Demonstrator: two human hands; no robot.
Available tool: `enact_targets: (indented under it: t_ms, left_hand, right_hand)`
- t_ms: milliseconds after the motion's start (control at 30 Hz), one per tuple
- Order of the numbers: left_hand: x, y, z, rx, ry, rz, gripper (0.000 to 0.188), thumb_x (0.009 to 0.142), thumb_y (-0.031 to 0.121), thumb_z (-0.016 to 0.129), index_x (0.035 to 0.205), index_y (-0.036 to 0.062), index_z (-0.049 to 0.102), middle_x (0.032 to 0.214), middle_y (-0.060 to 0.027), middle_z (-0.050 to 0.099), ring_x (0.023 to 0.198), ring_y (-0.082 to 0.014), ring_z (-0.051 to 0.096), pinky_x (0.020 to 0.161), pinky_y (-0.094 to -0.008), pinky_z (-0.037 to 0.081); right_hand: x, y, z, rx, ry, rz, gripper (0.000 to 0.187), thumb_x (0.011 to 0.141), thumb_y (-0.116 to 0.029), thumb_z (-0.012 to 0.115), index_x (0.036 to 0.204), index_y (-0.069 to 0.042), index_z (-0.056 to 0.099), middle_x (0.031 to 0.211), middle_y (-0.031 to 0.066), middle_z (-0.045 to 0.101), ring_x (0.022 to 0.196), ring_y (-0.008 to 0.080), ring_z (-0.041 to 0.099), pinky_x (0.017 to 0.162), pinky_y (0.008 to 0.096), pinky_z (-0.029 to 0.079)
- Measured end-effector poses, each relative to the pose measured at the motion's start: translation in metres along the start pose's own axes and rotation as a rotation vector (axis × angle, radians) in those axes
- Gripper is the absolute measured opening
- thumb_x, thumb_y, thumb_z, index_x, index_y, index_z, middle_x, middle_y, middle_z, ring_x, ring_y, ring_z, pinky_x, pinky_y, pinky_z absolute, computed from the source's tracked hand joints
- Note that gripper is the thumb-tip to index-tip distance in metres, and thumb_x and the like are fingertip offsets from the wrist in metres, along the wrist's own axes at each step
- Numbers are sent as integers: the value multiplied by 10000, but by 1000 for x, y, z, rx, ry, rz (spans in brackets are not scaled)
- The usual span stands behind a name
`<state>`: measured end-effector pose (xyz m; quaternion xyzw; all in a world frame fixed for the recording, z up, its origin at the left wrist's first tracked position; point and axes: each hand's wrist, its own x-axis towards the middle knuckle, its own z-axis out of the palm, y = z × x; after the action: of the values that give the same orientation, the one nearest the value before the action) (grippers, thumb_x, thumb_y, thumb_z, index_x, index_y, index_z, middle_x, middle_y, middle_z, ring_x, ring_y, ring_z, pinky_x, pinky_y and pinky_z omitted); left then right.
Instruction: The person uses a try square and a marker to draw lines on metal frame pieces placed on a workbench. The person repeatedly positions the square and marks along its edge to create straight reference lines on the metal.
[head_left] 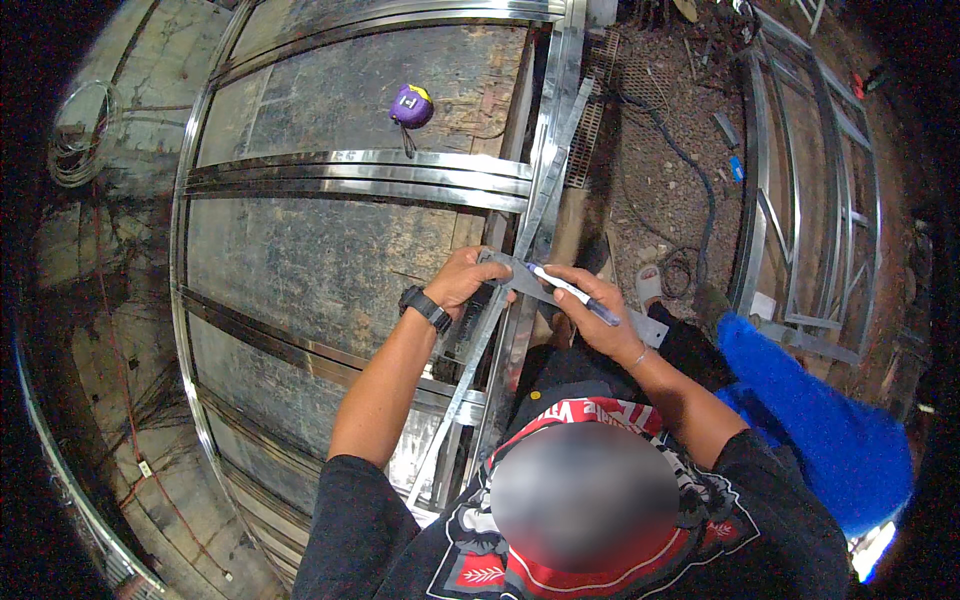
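My left hand [465,280], a dark watch on its wrist, presses a flat grey metal square [535,288] with thumb and fingers onto a long narrow metal bar [557,165]. The bar lies slanted along the right side of a shiny metal frame [360,172]. Between the fingers of my right hand [600,310] is a white marker pen [578,293]. Its tip points left at the square's edge, close to my left thumb; whether it touches is too small to tell. Part of the square is hidden under my right hand.
A purple tape measure [411,106] lies on the worn board inside the frame. On the right are another metal frame [752,190], a dark cable [690,160] and blue cloth [815,410]. A wire coil [82,135] is at the far left.
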<state>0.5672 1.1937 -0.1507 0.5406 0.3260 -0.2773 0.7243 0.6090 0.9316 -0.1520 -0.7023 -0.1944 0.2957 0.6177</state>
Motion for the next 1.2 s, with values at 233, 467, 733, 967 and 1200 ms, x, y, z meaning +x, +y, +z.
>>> enact_targets:
  t_ms: [233, 467, 733, 967, 1200]
  left_hand:
    - [1, -1, -2, 15, -44, 24, 243, 913, 124, 723, 1097, -31, 689, 895, -153, 768, 715, -224, 758, 642, -347, 619]
    - [2, -5, 1, -10, -20, 40, 224, 887, 65, 700, 1074, -58, 694, 921, -148, 759, 737, -216, 761, 664, -327, 636]
    - [3, -12, 0, 10, -28, 58, 222, 916, 143, 722, 1072, -12, 696, 906, -99, 756, 728, -191, 743, 668, -330, 605]
    - [-1, -10, 3, -36, -48, 59, 224, 917, 123, 733, 1088, -16, 697, 913, -101, 757, 722, -191, 743, 661, -333, 619]
    - [2, -11, 0, -19, -73, 66, 250, 912, 123, 738, 1114, -16, 693, 926, -116, 756, 736, -207, 754, 661, -340, 627]
  right_hand:
    - [2, -3, 0, -39, 0, -45, 377, 1014, -192, 664, 1351, -23, 670, 1282, 147, 735, 1173, 209, 696, 1029, 355, 517]
    - [5, 0, 0, -6, -5, -29, 380, 1014, -184, 657, 1357, -22, 667, 1296, 151, 730, 1188, 214, 692, 1038, 359, 514]
    - [5, 0, -3, -15, -23, -15, 389, 1015, -201, 654, 1358, -18, 664, 1299, 154, 729, 1193, 218, 691, 1047, 357, 510]
    - [3, -1, -3, -24, -28, -38, 379, 1008, -190, 662, 1349, -26, 674, 1300, 156, 731, 1197, 228, 695, 1051, 363, 509]
    - [4, 0, -5, -25, -37, -36, 373, 1007, -186, 660, 1342, -23, 676, 1285, 145, 738, 1182, 232, 702, 1033, 366, 518]
